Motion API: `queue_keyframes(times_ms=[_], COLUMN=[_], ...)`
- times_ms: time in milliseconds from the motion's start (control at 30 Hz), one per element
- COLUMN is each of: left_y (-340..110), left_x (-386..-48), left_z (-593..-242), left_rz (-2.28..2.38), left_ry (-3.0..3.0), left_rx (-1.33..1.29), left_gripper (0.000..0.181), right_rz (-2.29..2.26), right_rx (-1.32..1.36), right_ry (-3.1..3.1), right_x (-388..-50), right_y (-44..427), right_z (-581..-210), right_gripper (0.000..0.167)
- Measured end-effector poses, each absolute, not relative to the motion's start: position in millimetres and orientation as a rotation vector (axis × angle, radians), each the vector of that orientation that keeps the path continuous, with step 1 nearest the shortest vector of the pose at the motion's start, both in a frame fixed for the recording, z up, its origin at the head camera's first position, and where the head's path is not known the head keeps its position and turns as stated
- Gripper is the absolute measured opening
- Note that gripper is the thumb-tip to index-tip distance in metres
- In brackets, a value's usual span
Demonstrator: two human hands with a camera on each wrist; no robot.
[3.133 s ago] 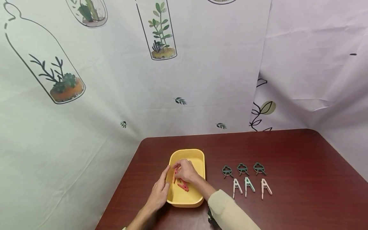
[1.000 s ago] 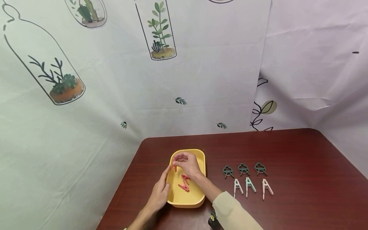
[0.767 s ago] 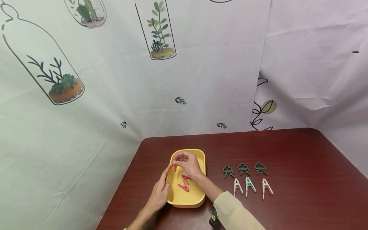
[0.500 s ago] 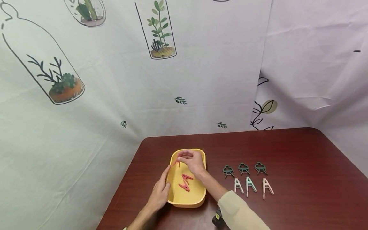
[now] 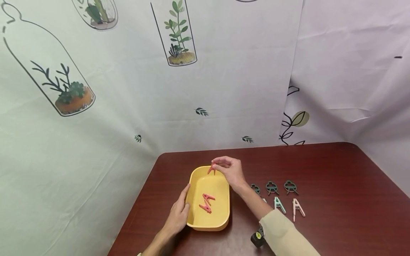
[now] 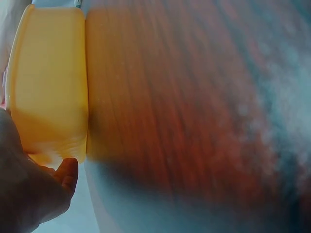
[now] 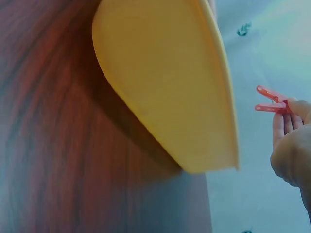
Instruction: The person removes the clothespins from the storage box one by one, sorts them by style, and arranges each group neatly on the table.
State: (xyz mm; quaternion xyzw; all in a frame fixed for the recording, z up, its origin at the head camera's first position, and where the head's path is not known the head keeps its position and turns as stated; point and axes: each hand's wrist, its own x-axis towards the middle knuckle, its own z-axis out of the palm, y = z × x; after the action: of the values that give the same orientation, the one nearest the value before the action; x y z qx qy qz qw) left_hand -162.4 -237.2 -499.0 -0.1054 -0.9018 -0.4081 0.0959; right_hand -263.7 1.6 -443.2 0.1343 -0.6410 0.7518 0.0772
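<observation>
My right hand [image 5: 231,173] pinches a red clothespin [image 5: 211,169] above the far right end of the yellow tray [image 5: 208,226]. In the right wrist view the clothespin [image 7: 273,100] sticks out from between the thumb and fingers of that hand [image 7: 294,145], its two legs spread. Two more red clothespins [image 5: 208,197] [image 5: 205,208] lie close together on the tray's floor. My left hand [image 5: 177,214] holds the tray's left side; in the left wrist view that hand [image 6: 34,189] is against the yellow wall [image 6: 53,73], some fingers hidden.
Right of the tray on the dark red table [image 5: 336,185] lie several dark green round clips [image 5: 290,187] in a row. Nearer stand a mint clothespin [image 5: 279,205] and a pale pink one [image 5: 298,209], another partly behind my right arm. A small black object [image 5: 257,239] is by the right sleeve.
My right hand has lifted the red clothespin from the tray's left side and moved it up and to the right. The left hand has stayed at the tray's left side.
</observation>
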Motion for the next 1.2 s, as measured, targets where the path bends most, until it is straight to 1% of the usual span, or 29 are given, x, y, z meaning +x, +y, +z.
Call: queue_keyframes(times_ms=[167, 367, 667, 1000, 1200], left_y=[-237.9, -238.8, -238.9, -238.8, -239.3], left_x=[-162.2, -161.3, -162.8, -163.2, -164.0], left_z=[-498.8, -499.9, -500.1, -500.2, -500.4], left_rz=[-1.217, -1.234, -1.236, -1.239, -1.245], left_ry=[-2.673, -2.669, -2.669, -2.672, -2.670], left_rx=[-0.310, -0.315, -0.309, -0.312, -0.308], left_gripper=[0.067, 0.067, 0.067, 0.067, 0.067], right_rz=[2.190, 2.157, 2.107, 2.067, 2.101], right_rx=[0.357, 0.394, 0.451, 0.279, 0.369], right_ry=[-1.974, -2.067, -2.180, -2.399, -2.461], right_x=[-262.5, -252.8, -227.9, -195.5, -178.9], right_y=[27.6, 61.4, 103.2, 133.0, 145.9], right_z=[-437.9, -434.2, -434.7, -444.2, -462.2], right_gripper=[0.016, 0.023, 0.021, 0.023, 0.026])
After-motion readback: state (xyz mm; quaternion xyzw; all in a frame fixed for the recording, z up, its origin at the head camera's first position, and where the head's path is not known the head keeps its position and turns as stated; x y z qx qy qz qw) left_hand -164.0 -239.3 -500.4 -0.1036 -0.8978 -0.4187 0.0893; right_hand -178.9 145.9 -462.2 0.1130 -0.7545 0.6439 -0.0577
